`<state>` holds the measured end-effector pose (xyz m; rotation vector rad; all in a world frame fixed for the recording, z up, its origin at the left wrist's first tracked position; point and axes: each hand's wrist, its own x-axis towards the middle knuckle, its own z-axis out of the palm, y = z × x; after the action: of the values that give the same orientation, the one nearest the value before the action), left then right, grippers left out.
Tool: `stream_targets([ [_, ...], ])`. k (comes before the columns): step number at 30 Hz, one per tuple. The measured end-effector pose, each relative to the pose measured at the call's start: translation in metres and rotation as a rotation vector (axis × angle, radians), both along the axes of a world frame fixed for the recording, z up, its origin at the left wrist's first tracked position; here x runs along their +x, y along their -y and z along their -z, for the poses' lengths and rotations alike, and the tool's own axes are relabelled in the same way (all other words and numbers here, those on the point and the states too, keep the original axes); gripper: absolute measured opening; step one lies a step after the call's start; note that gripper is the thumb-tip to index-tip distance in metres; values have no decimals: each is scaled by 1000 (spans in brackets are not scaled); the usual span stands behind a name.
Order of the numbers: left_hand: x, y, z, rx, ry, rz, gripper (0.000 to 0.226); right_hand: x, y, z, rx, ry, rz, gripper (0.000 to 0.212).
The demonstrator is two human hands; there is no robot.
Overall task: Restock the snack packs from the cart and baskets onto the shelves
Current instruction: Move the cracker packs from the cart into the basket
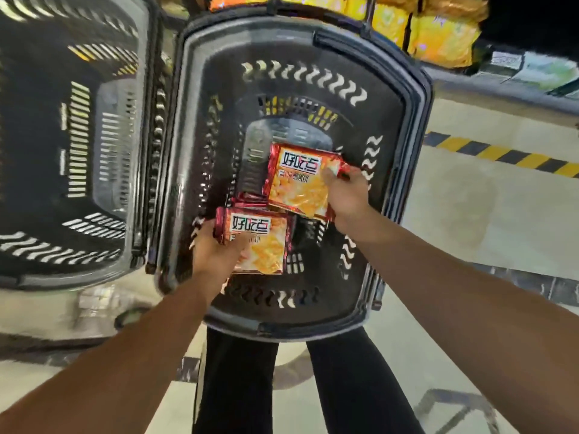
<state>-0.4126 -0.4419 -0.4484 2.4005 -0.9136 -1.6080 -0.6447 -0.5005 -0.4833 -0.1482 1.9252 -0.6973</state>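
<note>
Both my hands reach down into a black plastic basket (404,98) in the middle of the view. My left hand (216,252) grips a red-and-orange snack pack (260,239) by its left side. My right hand (346,195) pinches the right edge of a second identical snack pack (300,180), held slightly higher and farther in. Under these two, the red edge of another pack (250,200) shows on the basket floor.
A second black basket (138,89) stands at the left, its inside showing no packs. Yellow and orange snack bags (438,36) fill a shelf at the top. Pale floor with a yellow-black striped line (501,158) lies to the right. My legs stand below the basket.
</note>
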Motion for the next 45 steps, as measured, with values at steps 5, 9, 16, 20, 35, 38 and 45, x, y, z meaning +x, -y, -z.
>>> stream_targets([
  [5, -11, 3, 35, 33, -3, -19, 32, -6, 5, 31, 73, -33, -58, 41],
  [9, -7, 8, 40, 73, 43, 43, 44, -13, 12, 32, 97, -133, -191, 35],
  [16, 1, 24, -4, 120, 48, 228, 76, -10, -3, -5, 152, -173, -453, 45],
  [20, 2, 23, -61, 95, 68, 386, 74, 0, -31, -62, 114, -238, -644, 55],
  [35, 29, -5, -365, -399, 474, 945, 66, 37, -108, -373, -147, -803, -1221, 64],
  [38, 37, -20, -418, -461, 502, 975, 70, 51, -120, -434, -203, -868, -1284, 61],
  [45, 52, -61, -496, -598, 621, 897, 71, 77, -150, -530, -298, -931, -1333, 65],
])
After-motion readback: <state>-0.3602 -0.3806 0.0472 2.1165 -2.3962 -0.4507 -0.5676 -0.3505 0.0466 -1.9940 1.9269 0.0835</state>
